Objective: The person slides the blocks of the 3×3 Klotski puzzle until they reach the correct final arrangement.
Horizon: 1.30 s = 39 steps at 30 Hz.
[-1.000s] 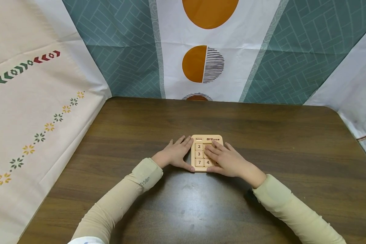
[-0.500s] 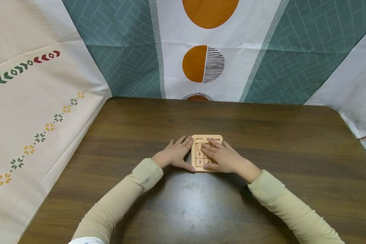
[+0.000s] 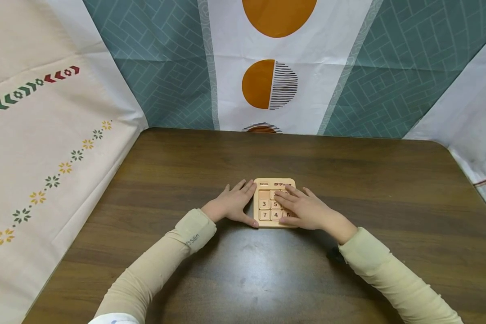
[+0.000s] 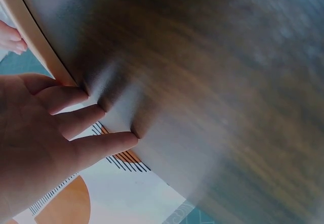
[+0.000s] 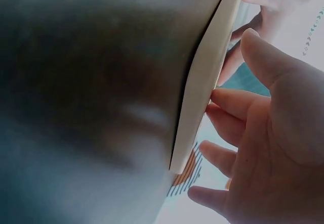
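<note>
A wooden number slide puzzle [image 3: 273, 181] lies flat on the table. Numbered tiles show 3, 5, 7, 4 and 6, while the top-left slot [image 3: 264, 194] is vacant. Along the puzzle's left edge rests my left hand [image 3: 234, 202], fingers spread and thumb at the near-left corner. My right hand [image 3: 308, 211] lies over the right side, its fingertips on the tiles near the top-middle one [image 3: 273, 194], and covers part of the right column. In the right wrist view the puzzle's side [image 5: 207, 77] shows, with two fingertips of that hand touching its top face.
The dark wooden table [image 3: 210, 157] extends around the puzzle on all sides. A patterned cloth [image 3: 178, 90] hangs behind its far edge, and a pale cloth [image 3: 44, 144] with flower prints hangs on the left.
My right hand moved left over the puzzle, then back right. The vacant slot is now at top left, and a tile sits at top middle. The left hand stayed still.
</note>
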Tool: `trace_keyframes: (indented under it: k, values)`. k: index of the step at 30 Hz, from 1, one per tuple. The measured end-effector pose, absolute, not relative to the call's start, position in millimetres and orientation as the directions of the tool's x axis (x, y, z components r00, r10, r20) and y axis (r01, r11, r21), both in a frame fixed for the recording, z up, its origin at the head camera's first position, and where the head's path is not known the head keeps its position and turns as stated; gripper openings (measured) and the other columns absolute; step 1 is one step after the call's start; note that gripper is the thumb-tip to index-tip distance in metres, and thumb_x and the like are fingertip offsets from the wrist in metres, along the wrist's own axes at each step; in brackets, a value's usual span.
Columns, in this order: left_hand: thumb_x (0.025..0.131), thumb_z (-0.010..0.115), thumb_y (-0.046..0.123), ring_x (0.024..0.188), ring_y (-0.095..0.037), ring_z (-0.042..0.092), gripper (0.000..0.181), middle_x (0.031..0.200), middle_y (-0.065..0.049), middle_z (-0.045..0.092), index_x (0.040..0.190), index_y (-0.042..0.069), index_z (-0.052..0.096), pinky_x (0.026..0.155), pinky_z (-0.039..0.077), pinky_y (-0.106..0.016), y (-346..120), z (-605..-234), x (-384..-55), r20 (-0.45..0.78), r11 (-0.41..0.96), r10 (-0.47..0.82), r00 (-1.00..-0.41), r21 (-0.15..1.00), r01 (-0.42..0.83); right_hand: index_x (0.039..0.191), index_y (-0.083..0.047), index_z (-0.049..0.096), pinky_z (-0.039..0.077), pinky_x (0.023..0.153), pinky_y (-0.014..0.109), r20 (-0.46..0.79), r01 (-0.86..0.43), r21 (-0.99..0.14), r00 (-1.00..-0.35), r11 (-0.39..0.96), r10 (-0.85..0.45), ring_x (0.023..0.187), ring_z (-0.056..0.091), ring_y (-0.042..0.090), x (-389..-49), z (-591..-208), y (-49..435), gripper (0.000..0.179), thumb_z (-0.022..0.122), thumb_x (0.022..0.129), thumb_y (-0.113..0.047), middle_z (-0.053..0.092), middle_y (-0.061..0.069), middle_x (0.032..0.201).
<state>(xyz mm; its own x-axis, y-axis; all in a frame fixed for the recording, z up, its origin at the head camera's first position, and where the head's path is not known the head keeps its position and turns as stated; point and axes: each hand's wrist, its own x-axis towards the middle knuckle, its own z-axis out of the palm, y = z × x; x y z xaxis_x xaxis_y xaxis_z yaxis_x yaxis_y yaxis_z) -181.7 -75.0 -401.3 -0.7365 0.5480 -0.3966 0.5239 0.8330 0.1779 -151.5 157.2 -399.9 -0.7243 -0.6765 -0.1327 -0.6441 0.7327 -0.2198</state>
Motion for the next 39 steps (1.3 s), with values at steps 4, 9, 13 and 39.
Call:
trace_keyframes:
  k: [4, 9, 13, 39]
  values:
    - [0.068, 0.061, 0.069, 0.138, -0.028, 0.003, 0.116, 0.152, -0.009, 0.004, 0.147, 0.006, 0.004, 0.102, 0.015, -0.058, -75, -401, -181, -0.401, 0.835, 0.545, -0.737, 0.176, 0.521, 0.14, -0.009, 0.038, 0.018, 0.099, 0.062, -0.129, -0.647, -0.211, -0.725, 0.733, -0.677, 0.134, 0.02, 0.032, -150, -399, 159, 0.065, 0.052, 0.089, -0.046, 0.033, 0.007, 0.145]
    - [0.068, 0.061, 0.069, 0.138, -0.028, 0.003, 0.116, 0.152, -0.009, 0.003, 0.147, 0.006, 0.004, 0.102, 0.016, -0.058, -75, -401, -181, -0.397, 0.833, 0.547, -0.737, 0.175, 0.524, 0.139, -0.009, 0.039, 0.017, 0.099, 0.061, -0.127, -0.63, -0.205, -0.742, 0.749, -0.658, 0.135, 0.02, 0.032, -147, -397, 166, 0.063, 0.052, 0.089, -0.046, 0.033, 0.006, 0.144]
    - [0.068, 0.061, 0.069, 0.138, -0.028, 0.002, 0.116, 0.152, -0.009, 0.002, 0.147, 0.007, 0.004, 0.102, 0.015, -0.059, -76, -401, -182, -0.399, 0.833, 0.548, -0.735, 0.178, 0.524, 0.138, -0.007, 0.04, 0.017, 0.099, 0.062, -0.126, -0.623, -0.21, -0.747, 0.753, -0.653, 0.134, 0.02, 0.033, -143, -396, 174, 0.063, 0.052, 0.089, -0.045, 0.034, 0.008, 0.144]
    - [0.068, 0.061, 0.069, 0.138, -0.029, 0.004, 0.116, 0.152, -0.009, 0.004, 0.147, 0.006, 0.005, 0.102, 0.016, -0.059, -75, -401, -182, -0.403, 0.836, 0.545, -0.735, 0.189, 0.516, 0.139, -0.008, 0.039, 0.018, 0.1, 0.061, -0.116, -0.719, -0.246, -0.644, 0.651, -0.756, 0.135, 0.019, 0.032, -131, -398, 138, 0.064, 0.053, 0.089, -0.046, 0.034, 0.007, 0.144]
